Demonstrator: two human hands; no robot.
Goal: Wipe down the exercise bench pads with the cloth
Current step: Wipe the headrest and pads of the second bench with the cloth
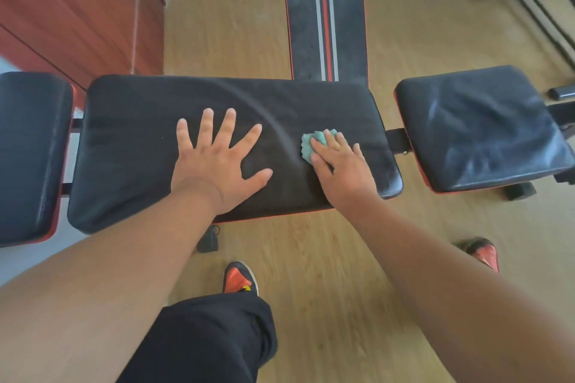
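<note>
The left hand (217, 162) lies flat, fingers spread, on the wide black padded bench cushion (130, 149). At its three o'clock, the right hand (339, 165) presses a crumpled teal cloth (311, 146) with straight fingers. A dusty black square pad (479, 130) sits farther toward three.

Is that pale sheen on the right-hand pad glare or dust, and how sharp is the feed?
Head view: the right pad shows whitish streaks, and glare or dust cannot be told apart; wide-angle bending curves the middle pad edges; right hand on the cloth and left hand look fairly sharp; floor soft.

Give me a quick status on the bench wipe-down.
Left hand flat on middle pad. Right hand presses cloth on it. Right pad streaky. Nothing blocking.
</note>
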